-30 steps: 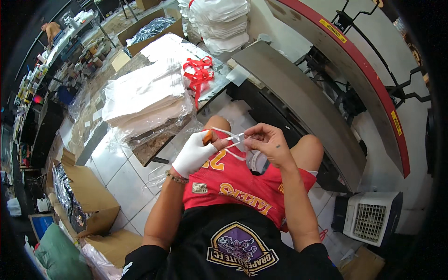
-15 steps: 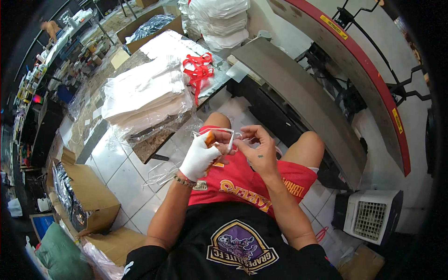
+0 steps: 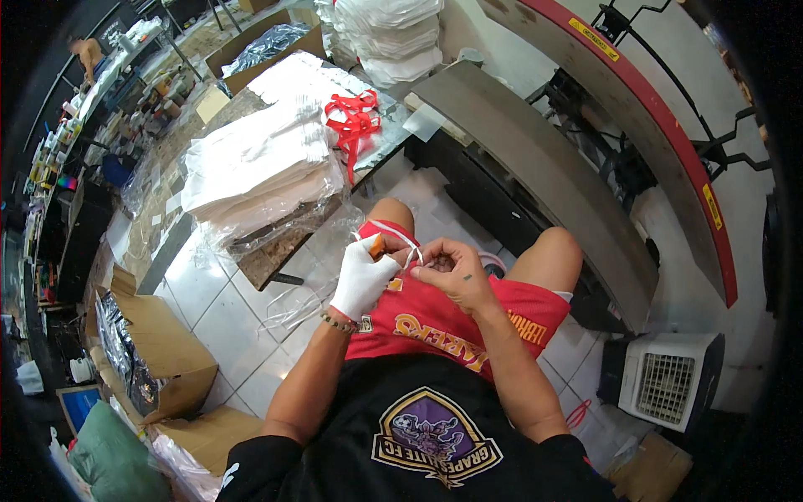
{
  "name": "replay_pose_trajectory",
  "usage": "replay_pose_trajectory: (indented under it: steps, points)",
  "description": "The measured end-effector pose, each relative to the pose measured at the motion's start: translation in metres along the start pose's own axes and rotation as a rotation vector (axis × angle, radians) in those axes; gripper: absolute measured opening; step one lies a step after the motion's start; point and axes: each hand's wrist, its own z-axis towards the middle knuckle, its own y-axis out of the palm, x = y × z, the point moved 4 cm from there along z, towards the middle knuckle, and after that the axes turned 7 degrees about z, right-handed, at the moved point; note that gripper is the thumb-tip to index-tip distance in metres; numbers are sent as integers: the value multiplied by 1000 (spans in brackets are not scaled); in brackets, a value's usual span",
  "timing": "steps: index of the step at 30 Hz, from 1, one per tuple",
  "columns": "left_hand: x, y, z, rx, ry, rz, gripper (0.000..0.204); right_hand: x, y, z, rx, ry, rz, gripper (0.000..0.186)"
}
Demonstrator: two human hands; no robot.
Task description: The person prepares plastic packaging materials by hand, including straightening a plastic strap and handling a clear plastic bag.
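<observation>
White cord (image 3: 407, 244) runs sideways over my lap on the red shorts (image 3: 452, 322), pinched tight between my gloved left hand (image 3: 365, 276) and bare right hand (image 3: 452, 272), an orange tool (image 3: 377, 246) in my left

head cam | looks steeply down | close over lap (image 3: 452, 326) | fisheye, single view

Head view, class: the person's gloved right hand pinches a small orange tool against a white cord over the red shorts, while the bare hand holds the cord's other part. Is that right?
Not quite. The head view shows the white glove on the left hand, not the right. It does pinch the small orange tool at the white cord over the red shorts, and the bare right hand holds the cord too.
</observation>
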Motion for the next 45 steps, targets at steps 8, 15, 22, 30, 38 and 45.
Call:
replay_pose_trajectory:
  steps: [8,15,22,30,38,45]
  points:
    - [11,-1,-1,-86,44,2,15,8,-7,-1,-97,174,261,20]
    - [19,-7,1,-171,45,125,23,5,-12,-3,-103,211,264,19]
    - [21,-18,1,-204,-98,195,26,-3,-29,-2,-125,160,374,16]
    - [22,-53,1,-306,-48,400,24,-32,-87,-8,-55,13,571,12]
    - [-21,-123,19,-295,-8,458,20,-94,-176,-47,116,-203,735,15]
    - [-14,-146,22,-182,-124,473,20,-134,-239,-102,105,-253,969,12]
